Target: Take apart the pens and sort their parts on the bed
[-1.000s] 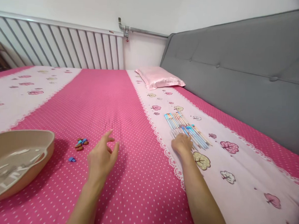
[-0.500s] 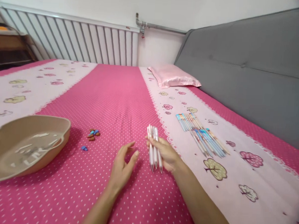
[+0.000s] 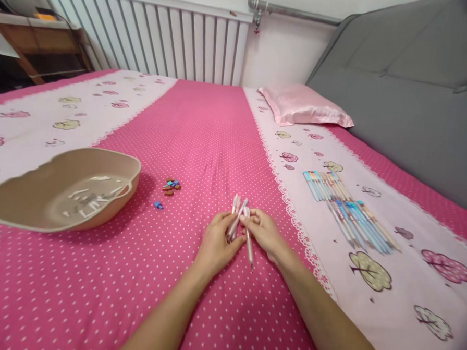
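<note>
Over the pink dotted sheet, my left hand is closed around several pale pink-and-white pens, their lower ends partly hidden by the fingers. My right hand touches the same group and pinches a pale pink pen, which points down towards me. The two hands almost meet. To their right, pens with blue, tan and white barrels lie side by side in an upper group and a lower group.
At left stands a beige basin with white strips inside. Beside it lie small brown and blue pieces and a separate blue piece. A pink pillow, grey headboard and white radiator border the bed.
My left hand has moved right and closed on several of the pens that my right hand held alone. The right hand now pinches one pen apart. The view has shifted left and down.
</note>
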Demonstrator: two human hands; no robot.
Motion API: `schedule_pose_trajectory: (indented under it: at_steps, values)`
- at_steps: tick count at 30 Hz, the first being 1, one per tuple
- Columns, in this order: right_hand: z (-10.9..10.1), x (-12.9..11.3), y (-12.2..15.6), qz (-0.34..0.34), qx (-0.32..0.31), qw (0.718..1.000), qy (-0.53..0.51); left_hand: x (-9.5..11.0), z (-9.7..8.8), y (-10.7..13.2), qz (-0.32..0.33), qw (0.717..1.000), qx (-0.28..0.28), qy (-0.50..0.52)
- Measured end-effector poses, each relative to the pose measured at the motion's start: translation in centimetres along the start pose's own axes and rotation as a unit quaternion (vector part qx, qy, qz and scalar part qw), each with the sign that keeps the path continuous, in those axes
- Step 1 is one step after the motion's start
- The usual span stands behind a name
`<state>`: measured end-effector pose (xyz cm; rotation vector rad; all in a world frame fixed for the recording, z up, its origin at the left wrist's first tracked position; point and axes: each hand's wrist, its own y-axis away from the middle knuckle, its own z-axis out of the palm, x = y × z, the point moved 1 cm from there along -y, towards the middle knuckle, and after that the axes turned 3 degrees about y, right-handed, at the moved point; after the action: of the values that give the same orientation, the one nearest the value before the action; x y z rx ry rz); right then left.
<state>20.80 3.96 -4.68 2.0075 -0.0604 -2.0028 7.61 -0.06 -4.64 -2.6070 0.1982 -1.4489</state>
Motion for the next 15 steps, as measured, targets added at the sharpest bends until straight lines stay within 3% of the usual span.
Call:
schedule_pose_trajectory:
  at_steps: [4,6,10,15]
  values:
    - [-0.9,-0.7,0.0,0.024,-0.006,1.0,-0.003,0.6,-0.4,0.0,0.019,0.999,0.043,-0.019]
    - [-1.3,-1.7,0.3,0.035,0.006,0.997,-0.065,1.2,-0.6,0.2,0.041,0.997,0.064,-0.014]
    - [-0.6,-3.3,1.6,0.01,-0.017,0.981,-0.19,2.0,-0.4,0.8,0.049,0.998,0.049,0.006]
    - [0.6,-3.3,2.8,-0.037,-0.026,0.989,-0.139,1.7,-0.2,1.4,0.028,0.997,0.075,0.016]
